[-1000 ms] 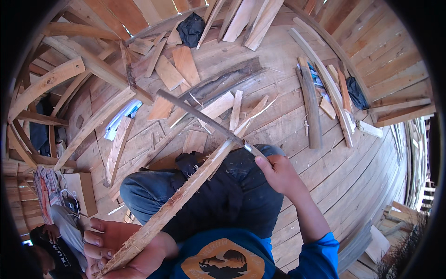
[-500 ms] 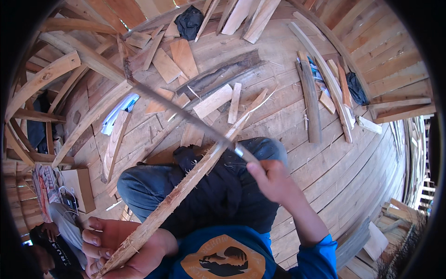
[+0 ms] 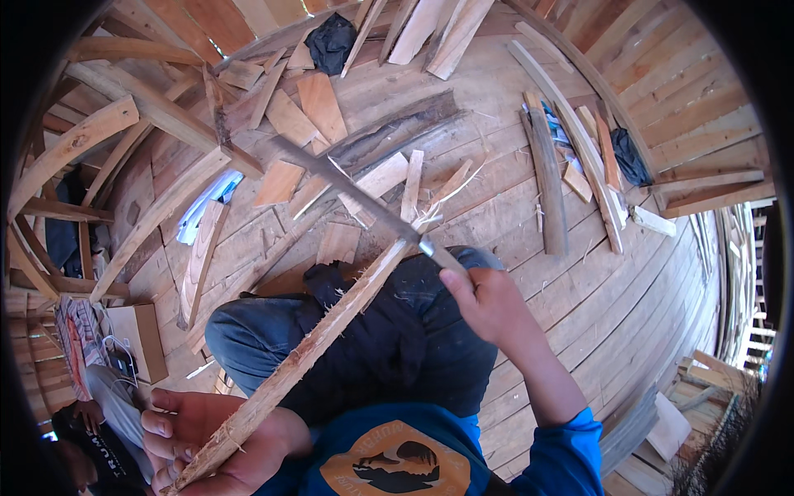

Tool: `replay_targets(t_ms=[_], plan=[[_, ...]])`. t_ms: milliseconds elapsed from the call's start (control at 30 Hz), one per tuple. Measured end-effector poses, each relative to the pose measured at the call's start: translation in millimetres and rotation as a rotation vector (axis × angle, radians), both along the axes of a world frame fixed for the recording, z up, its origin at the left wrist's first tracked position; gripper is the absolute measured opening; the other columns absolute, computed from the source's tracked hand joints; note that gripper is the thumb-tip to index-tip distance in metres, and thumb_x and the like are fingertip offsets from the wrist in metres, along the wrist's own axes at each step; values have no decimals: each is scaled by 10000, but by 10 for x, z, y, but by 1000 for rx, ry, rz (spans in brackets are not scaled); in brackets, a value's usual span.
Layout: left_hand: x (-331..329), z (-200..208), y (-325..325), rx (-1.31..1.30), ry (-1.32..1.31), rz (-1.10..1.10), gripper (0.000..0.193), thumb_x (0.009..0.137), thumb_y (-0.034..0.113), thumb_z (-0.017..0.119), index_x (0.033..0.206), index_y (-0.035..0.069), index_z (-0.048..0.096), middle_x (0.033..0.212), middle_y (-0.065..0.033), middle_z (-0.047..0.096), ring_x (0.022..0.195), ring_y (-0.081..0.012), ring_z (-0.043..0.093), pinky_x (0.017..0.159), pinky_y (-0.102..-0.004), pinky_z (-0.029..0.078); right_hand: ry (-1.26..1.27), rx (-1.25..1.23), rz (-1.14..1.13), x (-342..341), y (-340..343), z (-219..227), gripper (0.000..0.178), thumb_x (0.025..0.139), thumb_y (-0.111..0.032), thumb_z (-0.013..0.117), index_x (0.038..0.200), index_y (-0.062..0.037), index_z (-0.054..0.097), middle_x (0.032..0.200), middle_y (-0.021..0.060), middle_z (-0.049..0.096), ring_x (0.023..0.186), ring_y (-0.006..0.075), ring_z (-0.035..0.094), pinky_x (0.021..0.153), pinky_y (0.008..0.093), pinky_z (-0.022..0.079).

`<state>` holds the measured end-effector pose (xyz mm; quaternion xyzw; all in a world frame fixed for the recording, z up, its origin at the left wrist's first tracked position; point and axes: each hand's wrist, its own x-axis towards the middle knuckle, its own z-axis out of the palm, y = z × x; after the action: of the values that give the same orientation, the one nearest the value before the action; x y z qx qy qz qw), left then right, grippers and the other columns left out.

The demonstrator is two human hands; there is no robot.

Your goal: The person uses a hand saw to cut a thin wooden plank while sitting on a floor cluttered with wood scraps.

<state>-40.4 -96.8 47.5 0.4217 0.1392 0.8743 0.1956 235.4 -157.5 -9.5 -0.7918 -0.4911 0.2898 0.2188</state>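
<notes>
A long, rough strip of wood (image 3: 318, 339) runs slantwise over my lap, its far end frayed with pale shavings. Its near end lies across the upturned palm of my left hand (image 3: 260, 442), with the fingers curled loosely round it. My right hand (image 3: 494, 307) is closed on the handle of a machete (image 3: 356, 192). The long blade points to the far left and crosses the strip near its far end, where pale splinters (image 3: 428, 217) stand up beside the blade. Part of the strip is hidden behind the blade.
Wood offcuts (image 3: 322, 107) and a dark curved slab (image 3: 397, 128) lie on the plank floor ahead. Longer boards (image 3: 546, 182) and a black plastic bag (image 3: 630, 157) are at the right. Curved timber framing (image 3: 165, 107) stands at the left; a person (image 3: 91, 438) sits at lower left.
The machete blade has shifted toward the far end of the strip, with my right hand moving slightly forward. Splinters now stand up at the blade. My left hand keeps its hold.
</notes>
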Motion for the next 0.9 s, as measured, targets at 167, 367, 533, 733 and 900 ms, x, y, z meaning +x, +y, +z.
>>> replay_targets(t_ms=[167, 367, 533, 733, 900], plan=[[1, 12, 48, 1, 50, 16, 304, 958, 421, 462, 978, 199, 669, 1002, -118, 610, 1087, -285, 529, 1128, -451, 232, -26, -125, -168, 358, -37, -452, 667, 890, -549, 509, 658, 69, 607, 649, 286, 579, 717, 461, 612, 660, 483, 493], [-58, -19, -16, 14, 78, -95, 335, 968, 402, 448, 937, 135, 649, 1013, -124, 616, 1111, -299, 545, 1128, -463, 246, 102, -156, -132, 162, -109, -276, 637, 907, -521, 496, 678, 63, 610, 671, 301, 578, 757, 457, 613, 687, 478, 480], [-97, 0, 107, -26, 1, -92, 365, 981, 401, 420, 958, 122, 653, 1076, -141, 601, 1130, -292, 542, 1135, -463, 252, 216, -84, -75, 135, -126, -383, 578, 933, -448, 503, 659, 59, 550, 575, 222, 502, 584, 314, 487, 570, 416, 427], [-130, -37, 170, -29, 73, 44, 361, 958, 422, 454, 946, 135, 674, 1003, -129, 633, 1110, -267, 545, 1153, -443, 230, 123, 14, 111, -197, -42, -61, 566, 913, -467, 528, 709, 55, 607, 598, 255, 531, 659, 399, 612, 601, 425, 461], [21, -1, 87, 3, -39, 28, 347, 960, 406, 452, 919, 149, 681, 1054, -130, 648, 1120, -283, 556, 1148, -465, 208, 32, -188, -230, 323, 42, -283, 651, 892, -549, 507, 661, 48, 624, 640, 291, 573, 728, 452, 617, 671, 488, 489]])
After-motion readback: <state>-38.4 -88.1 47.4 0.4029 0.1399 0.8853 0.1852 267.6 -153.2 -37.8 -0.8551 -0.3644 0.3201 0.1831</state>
